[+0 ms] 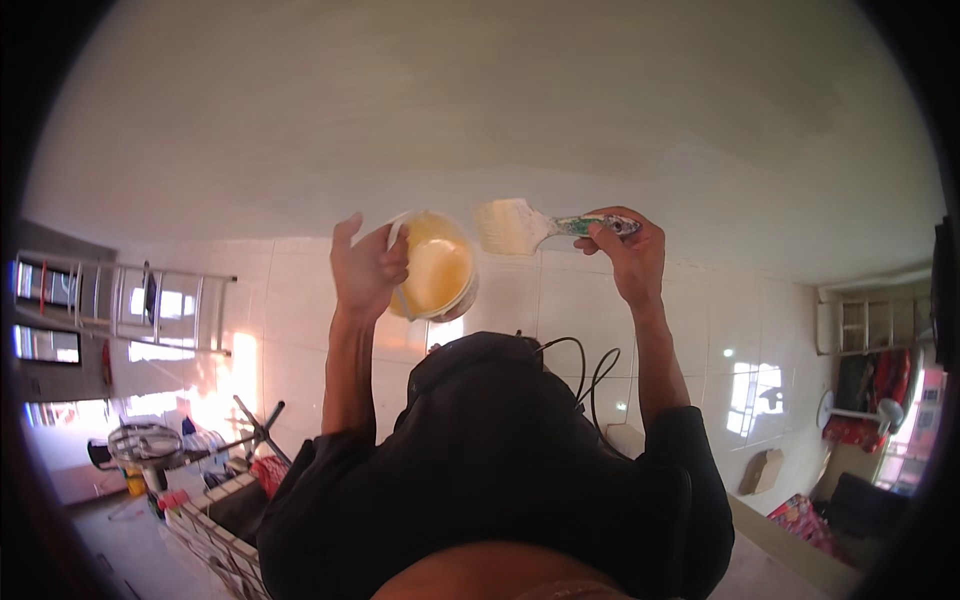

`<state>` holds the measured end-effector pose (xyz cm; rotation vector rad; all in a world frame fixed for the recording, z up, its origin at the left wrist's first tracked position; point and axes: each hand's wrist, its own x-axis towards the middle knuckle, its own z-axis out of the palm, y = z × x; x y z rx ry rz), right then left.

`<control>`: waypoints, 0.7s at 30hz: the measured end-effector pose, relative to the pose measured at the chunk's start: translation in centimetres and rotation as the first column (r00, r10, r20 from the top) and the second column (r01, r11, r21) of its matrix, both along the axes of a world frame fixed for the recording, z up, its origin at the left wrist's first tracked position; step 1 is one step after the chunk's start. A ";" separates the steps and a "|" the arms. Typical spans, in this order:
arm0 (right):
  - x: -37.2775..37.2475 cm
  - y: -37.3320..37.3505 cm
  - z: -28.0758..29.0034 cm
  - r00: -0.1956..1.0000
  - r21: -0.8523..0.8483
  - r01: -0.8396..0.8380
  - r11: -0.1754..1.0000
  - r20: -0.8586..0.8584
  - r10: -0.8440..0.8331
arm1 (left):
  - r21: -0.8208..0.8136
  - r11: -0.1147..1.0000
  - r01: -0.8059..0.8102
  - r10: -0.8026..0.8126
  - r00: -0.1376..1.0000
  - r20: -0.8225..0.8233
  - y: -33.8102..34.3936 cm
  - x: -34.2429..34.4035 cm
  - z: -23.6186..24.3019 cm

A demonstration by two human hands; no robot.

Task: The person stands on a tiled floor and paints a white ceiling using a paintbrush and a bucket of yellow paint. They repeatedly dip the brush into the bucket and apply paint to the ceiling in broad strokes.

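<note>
My left hand (368, 262) is closed round the handle of a small paint bucket (458, 258), its thumb sticking up. The bucket is tilted so its yellowish inside shows; how much liquid it holds I cannot make out. Level with it on the right, my right hand (634, 254) grips a wide paintbrush (512, 228) by its worn, paint-smeared green and white handle. The brush lies roughly sideways, its pale, paint-coated bristles pointing left toward the bucket's rim, with a small gap between them. A pale wall (480, 110) rises ahead of both hands.
Glossy light floor tiles (580, 300) lie below. A metal ladder (130, 305) is at the left, with a fan (148, 443) and a crate-like rack (215, 530) nearer. Black cable (597, 375) loops by my body. To the right are a small cardboard piece (766, 470) and a wooden-framed shelf (870, 325).
</note>
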<state>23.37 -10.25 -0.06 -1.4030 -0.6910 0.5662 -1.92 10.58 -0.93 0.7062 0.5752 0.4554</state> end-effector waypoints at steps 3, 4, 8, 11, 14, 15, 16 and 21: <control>-0.8 0.3 2.6 0.985 -0.002 -0.071 0.997 0.155 0.071 | 0.086 0.995 0.052 -0.048 0.998 -0.043 -1.9 2.8 1.1; -1.2 0.6 3.0 0.971 -0.019 -0.086 0.996 0.223 0.089 | 0.098 0.994 0.057 -0.052 0.997 -0.052 -2.5 3.4 1.8; -1.3 2.9 2.6 0.865 -0.207 -0.126 0.970 0.456 0.210 | 0.124 0.987 0.102 -0.100 0.995 -0.026 -3.0 5.4 3.5; -1.5 4.3 2.1 0.772 -0.311 -0.131 0.941 0.564 0.294 | 0.138 0.979 0.149 -0.150 0.989 -0.007 -3.6 6.5 3.7; -2.1 6.1 0.1 0.653 -0.385 -0.100 0.917 0.670 0.353 | 0.167 0.972 0.165 -0.164 0.986 -0.023 -3.5 6.9 4.2; -2.2 6.5 -0.3 0.612 -0.406 -0.101 0.908 0.694 0.378 | 0.162 0.973 0.166 -0.164 0.986 -0.024 -3.5 7.1 4.1; -2.3 6.9 -0.7 0.570 -0.426 -0.100 0.899 0.716 0.403 | 0.157 0.973 0.167 -0.166 0.986 -0.025 -3.5 7.3 4.0; -3.2 8.0 -2.5 0.471 -0.521 -0.046 0.852 0.741 0.479 | 0.158 0.971 0.177 -0.175 0.984 -0.029 -3.5 7.4 4.4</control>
